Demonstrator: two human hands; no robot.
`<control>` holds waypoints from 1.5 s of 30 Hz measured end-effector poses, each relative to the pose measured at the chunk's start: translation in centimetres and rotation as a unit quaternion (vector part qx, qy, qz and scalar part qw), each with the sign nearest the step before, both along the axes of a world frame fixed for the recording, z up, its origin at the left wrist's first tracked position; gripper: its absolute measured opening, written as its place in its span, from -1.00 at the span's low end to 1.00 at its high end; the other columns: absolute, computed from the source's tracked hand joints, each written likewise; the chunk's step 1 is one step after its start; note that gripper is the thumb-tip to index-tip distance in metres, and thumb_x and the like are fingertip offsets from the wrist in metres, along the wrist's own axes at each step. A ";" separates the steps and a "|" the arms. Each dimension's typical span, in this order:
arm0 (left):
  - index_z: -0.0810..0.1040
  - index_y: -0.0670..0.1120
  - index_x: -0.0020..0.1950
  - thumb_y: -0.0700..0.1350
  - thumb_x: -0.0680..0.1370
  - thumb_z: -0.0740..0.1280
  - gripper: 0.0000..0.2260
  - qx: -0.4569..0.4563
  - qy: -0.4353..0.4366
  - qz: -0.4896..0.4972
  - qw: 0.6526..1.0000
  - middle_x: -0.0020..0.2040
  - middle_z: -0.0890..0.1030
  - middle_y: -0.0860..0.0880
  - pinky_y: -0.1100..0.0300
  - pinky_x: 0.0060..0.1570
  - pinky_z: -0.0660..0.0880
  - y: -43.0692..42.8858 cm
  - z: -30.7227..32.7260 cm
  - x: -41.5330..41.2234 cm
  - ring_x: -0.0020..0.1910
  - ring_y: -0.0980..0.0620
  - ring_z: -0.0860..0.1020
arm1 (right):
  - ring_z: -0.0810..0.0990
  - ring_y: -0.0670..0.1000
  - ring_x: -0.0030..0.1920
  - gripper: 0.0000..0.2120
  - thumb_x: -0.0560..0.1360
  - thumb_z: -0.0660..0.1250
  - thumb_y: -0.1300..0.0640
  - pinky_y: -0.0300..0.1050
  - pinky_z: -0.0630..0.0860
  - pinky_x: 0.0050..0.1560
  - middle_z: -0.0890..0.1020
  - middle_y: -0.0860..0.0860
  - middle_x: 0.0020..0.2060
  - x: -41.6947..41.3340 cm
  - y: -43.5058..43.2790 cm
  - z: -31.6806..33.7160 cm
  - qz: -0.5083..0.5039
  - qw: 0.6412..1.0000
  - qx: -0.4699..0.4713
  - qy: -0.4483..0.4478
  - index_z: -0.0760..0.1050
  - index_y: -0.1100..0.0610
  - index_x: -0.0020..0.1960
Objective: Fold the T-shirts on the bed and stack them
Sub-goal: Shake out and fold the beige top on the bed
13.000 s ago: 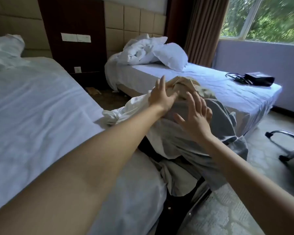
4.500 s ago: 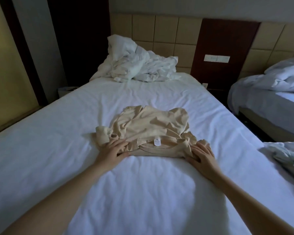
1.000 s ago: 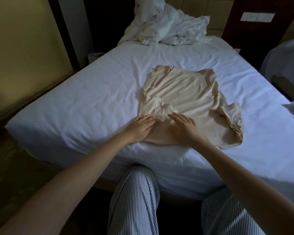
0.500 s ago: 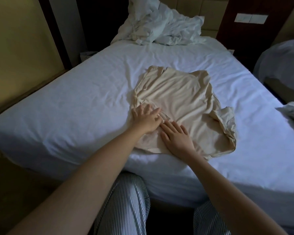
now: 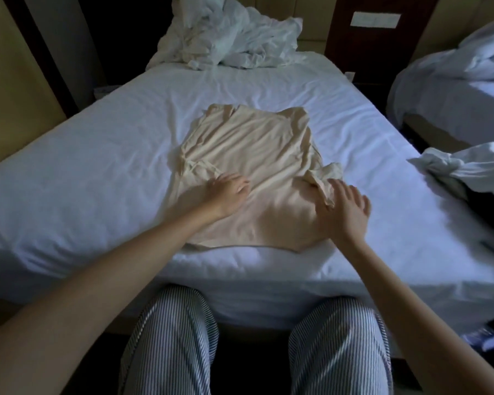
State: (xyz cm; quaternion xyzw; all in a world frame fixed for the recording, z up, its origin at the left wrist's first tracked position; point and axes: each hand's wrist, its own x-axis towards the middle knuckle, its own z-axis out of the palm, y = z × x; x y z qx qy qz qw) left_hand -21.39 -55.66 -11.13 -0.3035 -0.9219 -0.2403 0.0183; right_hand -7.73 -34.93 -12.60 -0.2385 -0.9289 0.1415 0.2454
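— Our right hand point(image 5: 345, 208) has left the left hand point(image 5: 228, 192) for the bunched sleeve point(image 5: 324, 179), fingers spread. The left rests loosely bent on the shirt point(image 5: 248, 149), middle of the bed point(image 5: 97, 166).
— If we tug that sleeve hard, the smoothed body may drag and wrinkle.

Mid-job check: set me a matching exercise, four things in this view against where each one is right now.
Things:
1. beige T-shirt
2. left hand
3. right hand
4. crumpled white bedding

Places:
A. at the head of the bed
B. spread out mid-bed
C. resting on the shirt's body
D. at the bunched sleeve on the shirt's right side

Pairs: 1-B; 2-C; 3-D; 4-A
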 end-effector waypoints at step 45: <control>0.55 -0.10 -0.02 -0.08 0.44 0.46 -0.81 0.222 -0.208 0.166 0.938 -0.10 0.61 -0.06 0.25 -0.22 0.50 7.0 -0.9 -5.5 -0.12 -0.03 0.57 | 0.58 0.04 0.15 -0.70 0.49 0.18 -0.09 -0.16 0.29 0.15 0.63 -0.10 0.12 2.8 1.8 -4.6 0.191 0.976 0.047 0.097 0.66 -0.06 0.02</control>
